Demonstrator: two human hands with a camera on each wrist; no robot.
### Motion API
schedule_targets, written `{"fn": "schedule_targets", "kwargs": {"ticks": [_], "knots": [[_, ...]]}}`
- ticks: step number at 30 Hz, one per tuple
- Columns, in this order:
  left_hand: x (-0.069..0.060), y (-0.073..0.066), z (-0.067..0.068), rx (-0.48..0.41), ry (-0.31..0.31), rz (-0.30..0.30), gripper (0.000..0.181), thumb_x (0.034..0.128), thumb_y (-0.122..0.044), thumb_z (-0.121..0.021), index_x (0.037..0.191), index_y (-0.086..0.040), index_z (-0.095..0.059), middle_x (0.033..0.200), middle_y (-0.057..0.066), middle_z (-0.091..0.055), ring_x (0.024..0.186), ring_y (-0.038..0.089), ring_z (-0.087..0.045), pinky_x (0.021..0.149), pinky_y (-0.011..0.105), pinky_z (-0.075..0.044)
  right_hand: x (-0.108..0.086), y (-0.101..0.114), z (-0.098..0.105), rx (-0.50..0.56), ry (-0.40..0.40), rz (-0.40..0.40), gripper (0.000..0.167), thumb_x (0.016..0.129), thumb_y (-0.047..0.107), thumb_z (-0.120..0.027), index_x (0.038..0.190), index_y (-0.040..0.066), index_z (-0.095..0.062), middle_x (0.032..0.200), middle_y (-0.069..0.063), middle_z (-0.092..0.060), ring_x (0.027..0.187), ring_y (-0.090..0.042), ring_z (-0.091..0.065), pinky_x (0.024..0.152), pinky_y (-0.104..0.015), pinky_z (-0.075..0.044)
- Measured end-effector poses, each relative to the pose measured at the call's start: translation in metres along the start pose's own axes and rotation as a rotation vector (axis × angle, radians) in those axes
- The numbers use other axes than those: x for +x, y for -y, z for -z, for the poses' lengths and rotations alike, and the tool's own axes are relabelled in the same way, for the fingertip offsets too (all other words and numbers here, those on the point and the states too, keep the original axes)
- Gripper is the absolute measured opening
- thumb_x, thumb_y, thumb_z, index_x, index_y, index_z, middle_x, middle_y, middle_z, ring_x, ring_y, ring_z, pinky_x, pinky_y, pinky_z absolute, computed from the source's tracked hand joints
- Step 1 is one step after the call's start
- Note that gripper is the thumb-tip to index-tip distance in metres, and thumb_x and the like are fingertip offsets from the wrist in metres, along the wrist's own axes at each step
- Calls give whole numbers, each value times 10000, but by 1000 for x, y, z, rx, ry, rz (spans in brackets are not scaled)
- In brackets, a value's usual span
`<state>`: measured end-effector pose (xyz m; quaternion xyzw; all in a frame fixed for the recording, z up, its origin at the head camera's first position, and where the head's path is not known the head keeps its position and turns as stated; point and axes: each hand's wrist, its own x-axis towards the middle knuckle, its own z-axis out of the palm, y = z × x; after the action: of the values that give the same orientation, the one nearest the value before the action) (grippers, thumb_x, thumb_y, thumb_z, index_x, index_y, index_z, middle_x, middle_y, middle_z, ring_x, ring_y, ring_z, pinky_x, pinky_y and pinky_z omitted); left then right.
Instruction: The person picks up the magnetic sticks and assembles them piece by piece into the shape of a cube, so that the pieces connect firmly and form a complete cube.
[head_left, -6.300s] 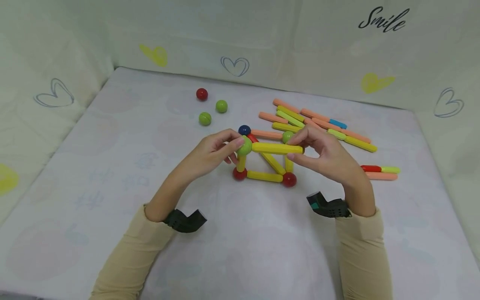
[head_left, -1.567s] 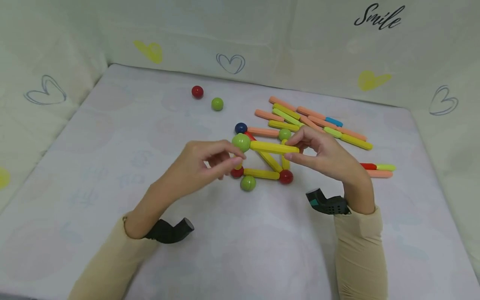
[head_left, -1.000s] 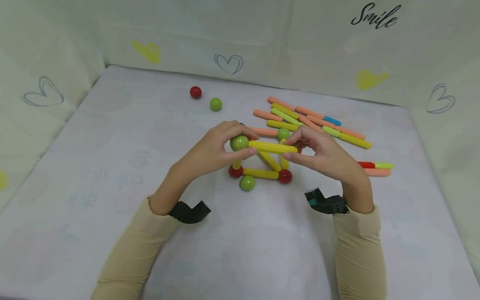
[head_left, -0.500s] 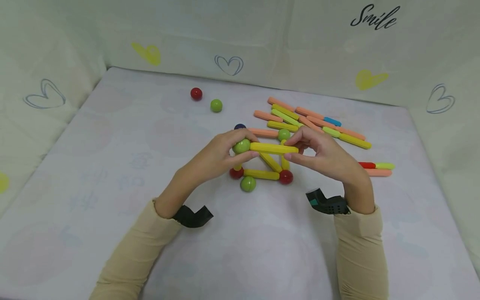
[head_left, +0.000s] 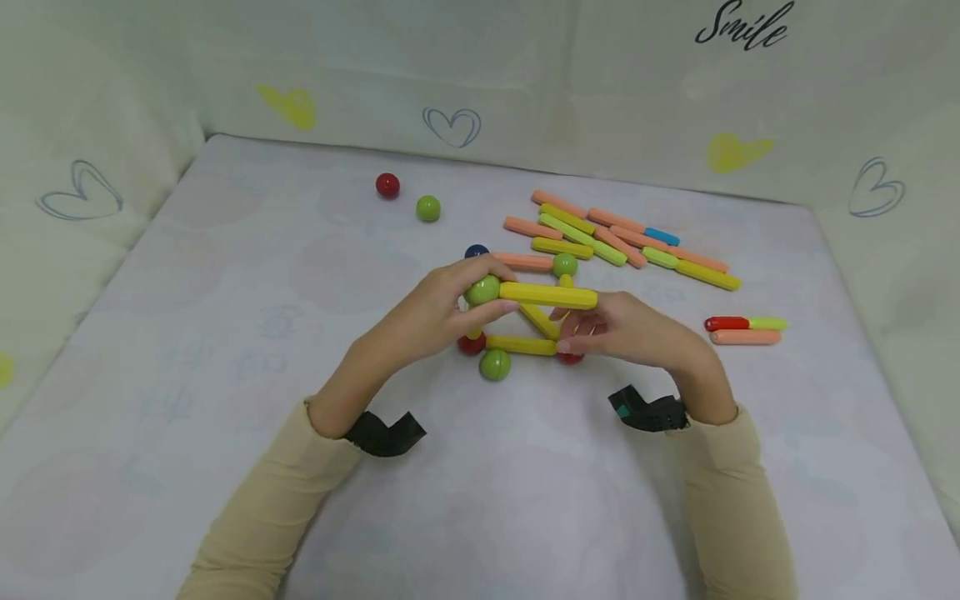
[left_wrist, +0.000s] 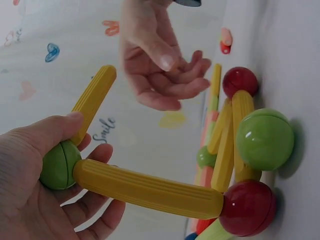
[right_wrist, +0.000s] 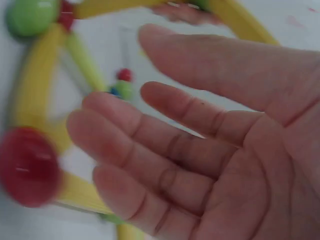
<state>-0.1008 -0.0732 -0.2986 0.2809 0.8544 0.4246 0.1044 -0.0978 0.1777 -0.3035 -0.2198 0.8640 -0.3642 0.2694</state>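
My left hand (head_left: 435, 312) holds a raised green ball (head_left: 482, 290) and pinches the near end of the yellow rod (head_left: 551, 295) joined to it. That rod's far end sticks out free to the right. In the left wrist view, an upright yellow rod (left_wrist: 150, 190) links the held ball to a red ball (left_wrist: 247, 207) on the table. My right hand (head_left: 633, 329) is apart from the raised rod, beside the frame's right corner. Its fingers are loosely bent with nothing between them in the right wrist view, where the palm (right_wrist: 240, 185) shows. It partly hides the other red ball (head_left: 570, 358).
A loose-looking green ball (head_left: 495, 365) sits against the front rod (head_left: 521, 344). Behind are a navy ball (head_left: 476, 251) and a salmon rod (head_left: 525, 262) ending at another green ball (head_left: 565, 264). Several coloured rods (head_left: 592, 237) lie at back right; a red ball (head_left: 387, 186) stands at back left.
One green ball has come from the back to the frame's front. My left hand let go and regripped the raised corner. My right hand has just released the yellow rod and moved down.
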Motion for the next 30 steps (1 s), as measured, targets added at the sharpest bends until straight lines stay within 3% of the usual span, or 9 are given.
{"fn": "schedule_targets", "kwargs": {"ticks": [5, 8, 13, 19, 30], "knots": [[-1, 1, 1, -19, -23, -42, 290, 907, -246, -609, 1152, -110, -537, 1167, 22, -587, 1047, 164, -510, 938, 362, -440, 15, 2, -36, -7, 53, 93, 353, 872, 167, -652, 1168, 16, -530, 758, -64, -642, 626, -183, -577, 606, -247, -477], [-1, 1, 1, -24, -29, -58, 285, 907, -241, -609, 1147, -102, -542, 1160, 23, -590, 1044, 161, -514, 942, 360, -436, 18, 6, -54, -91, 2, 146, 380, 860, 185, -669, 1192, 57, -535, 733, -4, -622, 603, -92, -544, 598, -220, -461], [-1, 1, 1, -31, -29, -52, 294, 897, -229, -623, 1152, -105, -543, 1149, 20, -591, 1049, 155, -515, 962, 360, -431, 20, 9, -73, -228, -111, 151, 420, 824, 264, -710, 1190, 124, -561, 694, 66, -544, 616, -36, -483, 575, -200, -428], [0, 2, 0, -39, -33, -60, 293, 897, -223, -624, 1150, -97, -546, 1149, 21, -595, 1044, 153, -521, 963, 356, -429, 24, 11, -85, -286, -131, 151, 430, 809, 319, -718, 1162, 113, -582, 659, 79, -515, 578, -30, -461, 541, -180, -406], [-1, 2, 1, -50, -34, -54, 295, 898, -230, -623, 1151, -98, -550, 1145, 20, -600, 1040, 152, -522, 963, 355, -430, 23, 13, -87, -267, -111, 128, 445, 808, 336, -717, 1153, 94, -573, 656, 79, -509, 569, -33, -458, 528, -180, -401]]}}
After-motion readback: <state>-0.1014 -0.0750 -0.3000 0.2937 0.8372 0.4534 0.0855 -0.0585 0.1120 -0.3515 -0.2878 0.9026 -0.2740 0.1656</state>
